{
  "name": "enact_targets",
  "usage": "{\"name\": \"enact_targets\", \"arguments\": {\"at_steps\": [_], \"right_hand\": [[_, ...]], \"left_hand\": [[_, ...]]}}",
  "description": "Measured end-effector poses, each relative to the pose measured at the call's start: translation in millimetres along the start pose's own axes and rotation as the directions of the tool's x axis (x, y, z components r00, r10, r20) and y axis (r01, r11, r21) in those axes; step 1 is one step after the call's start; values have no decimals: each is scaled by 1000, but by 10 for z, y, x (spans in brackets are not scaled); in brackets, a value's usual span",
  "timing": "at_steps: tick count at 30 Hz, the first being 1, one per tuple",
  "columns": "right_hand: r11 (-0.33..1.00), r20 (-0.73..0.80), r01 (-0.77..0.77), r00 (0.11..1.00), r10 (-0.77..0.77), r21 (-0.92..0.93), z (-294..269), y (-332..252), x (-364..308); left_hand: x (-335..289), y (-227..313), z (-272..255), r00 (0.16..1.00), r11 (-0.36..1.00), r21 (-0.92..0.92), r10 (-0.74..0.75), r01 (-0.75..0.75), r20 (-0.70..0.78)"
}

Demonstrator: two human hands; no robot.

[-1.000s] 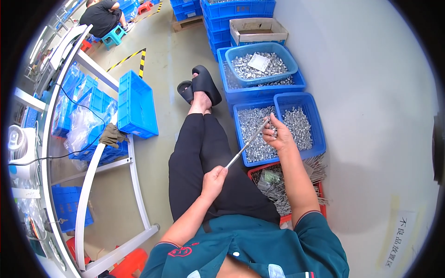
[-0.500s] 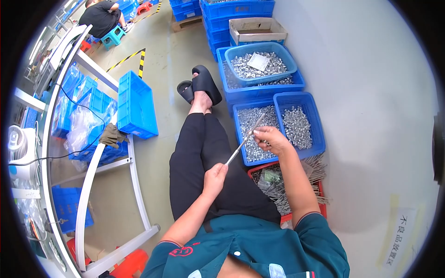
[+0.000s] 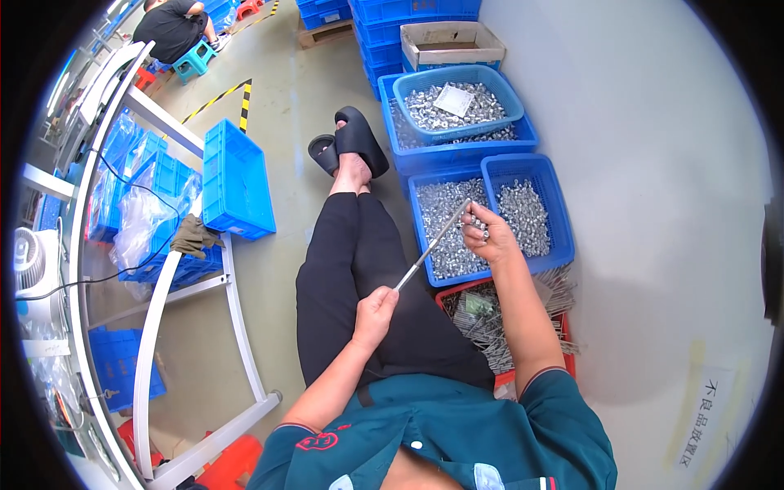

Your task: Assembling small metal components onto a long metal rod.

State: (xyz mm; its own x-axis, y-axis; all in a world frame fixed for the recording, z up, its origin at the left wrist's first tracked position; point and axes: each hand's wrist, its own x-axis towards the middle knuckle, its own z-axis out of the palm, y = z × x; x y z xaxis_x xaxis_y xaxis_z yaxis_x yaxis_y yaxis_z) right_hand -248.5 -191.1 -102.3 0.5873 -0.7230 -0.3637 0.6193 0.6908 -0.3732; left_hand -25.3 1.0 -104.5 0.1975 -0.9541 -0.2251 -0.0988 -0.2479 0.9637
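Observation:
Above my lap, my left hand [image 3: 376,314] is closed around the near end of a long thin metal rod [image 3: 431,250]. The rod slants away to the upper right. At its far tip, my right hand [image 3: 491,235] has thumb and forefinger pinched together. Several small metal nuts [image 3: 485,234] lie in the curled fingers of that hand. Whether a nut sits on the rod's tip is too small to tell. Beneath the right hand stands a blue bin [image 3: 420,219] of loose small metal parts, beside a blue basket [image 3: 563,214] with more of them.
A red tray [image 3: 569,347] of thin metal rods lies by my right forearm. Farther off stand a light-blue basket [image 3: 518,106] of metal parts, a cardboard box [image 3: 495,54] and stacked blue crates. At left are a white table frame [image 3: 160,343] and a blue crate [image 3: 214,181]. A person [image 3: 169,31] sits far off.
My right hand has shifted slightly along the rod to its far tip and turned, showing the nuts in its fingers. My left hand keeps its grip. The whole view has shifted a little.

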Motion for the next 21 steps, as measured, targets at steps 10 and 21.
{"name": "enact_targets", "arguments": {"at_steps": [10,21], "right_hand": [[998,-173,-70,983,67,-6,266,-91,-30],[988,23,-20,1000,16,152,159,-97,-10]], "left_hand": [[-10,-17,-11,999,997,72,40,-39,-16],[-4,-36,-9,999,993,113,35,-32,-20]]}}
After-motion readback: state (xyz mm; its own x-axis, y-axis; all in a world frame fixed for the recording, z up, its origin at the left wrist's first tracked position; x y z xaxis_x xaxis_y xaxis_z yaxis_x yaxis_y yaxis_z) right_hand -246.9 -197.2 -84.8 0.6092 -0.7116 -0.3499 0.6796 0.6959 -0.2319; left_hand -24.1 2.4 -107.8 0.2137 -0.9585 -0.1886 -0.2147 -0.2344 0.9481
